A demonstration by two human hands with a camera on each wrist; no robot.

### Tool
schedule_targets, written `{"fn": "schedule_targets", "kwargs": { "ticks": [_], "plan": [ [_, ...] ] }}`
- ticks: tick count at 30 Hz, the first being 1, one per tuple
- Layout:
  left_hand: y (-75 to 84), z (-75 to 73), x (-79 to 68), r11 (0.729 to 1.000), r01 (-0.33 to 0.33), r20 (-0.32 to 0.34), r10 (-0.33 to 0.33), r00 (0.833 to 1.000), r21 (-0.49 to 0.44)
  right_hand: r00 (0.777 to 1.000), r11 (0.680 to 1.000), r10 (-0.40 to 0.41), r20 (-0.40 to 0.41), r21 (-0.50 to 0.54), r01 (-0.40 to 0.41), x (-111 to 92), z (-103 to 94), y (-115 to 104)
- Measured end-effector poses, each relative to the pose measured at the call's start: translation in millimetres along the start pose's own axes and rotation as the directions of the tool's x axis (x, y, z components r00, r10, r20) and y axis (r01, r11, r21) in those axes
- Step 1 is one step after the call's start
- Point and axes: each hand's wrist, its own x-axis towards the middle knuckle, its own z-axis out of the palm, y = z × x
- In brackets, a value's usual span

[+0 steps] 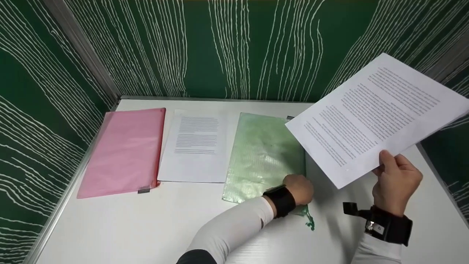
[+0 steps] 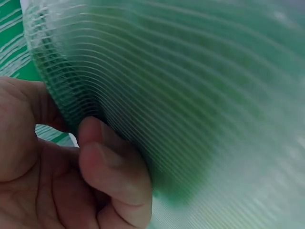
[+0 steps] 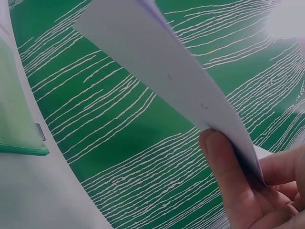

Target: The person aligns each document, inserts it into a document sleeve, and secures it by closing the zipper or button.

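My right hand (image 1: pixel 397 181) pinches a printed paper document (image 1: pixel 370 113) near its lower edge, thumb on the printed side. The document is held tilted above the table's right side; its pale back (image 3: pixel 157 71) shows in the right wrist view. A translucent green zip folder (image 1: pixel 263 146) lies on the table at centre right, with a green tassel at its lower corner. My left hand (image 1: pixel 298 189) is at that folder's lower right edge. In the left wrist view, its curled fingers (image 2: pixel 114 176) grip the ribbed edge of the folder.
On the white table (image 1: pixel 146 227), a pink zip folder (image 1: pixel 124 154) with a red zip lies at the left. Another printed document (image 1: pixel 196 165) lies between the two folders. Green walls with white wavy lines (image 1: pixel 227 47) stand behind and at both sides.
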Motion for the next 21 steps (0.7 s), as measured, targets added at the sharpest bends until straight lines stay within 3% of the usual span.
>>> {"fn": "schedule_targets", "kwargs": {
  "ticks": [6,10,14,18,21],
  "plan": [
    [-0.8,-4.5,-1.1,1.000,-0.001,0.009,0.000,1.000,0.004,1.000,1.000,0.010,-0.004,-0.004,-0.010,0,1.3,0],
    [0.6,-11.1,-9.1,0.998,-0.012,0.006,0.012,1.000,0.069,0.999,1.000,0.028,-0.016,0.001,-0.028,-1,1.1,0],
    [2.4,-24.3,-22.5,0.983,-0.061,-0.040,0.068,0.997,0.173,0.999,0.999,0.034,-0.015,0.000,-0.034,0,1.4,-1],
    [1.2,-39.1,-36.4,0.967,-0.126,-0.090,0.149,0.985,0.220,0.999,0.999,0.034,-0.018,-0.017,-0.034,1,1.8,-2],
    [-1.4,-48.5,-45.3,0.955,-0.162,-0.089,0.189,0.978,0.247,0.999,0.999,0.032,-0.020,-0.026,-0.032,1,1.3,-2]
  ]
}}
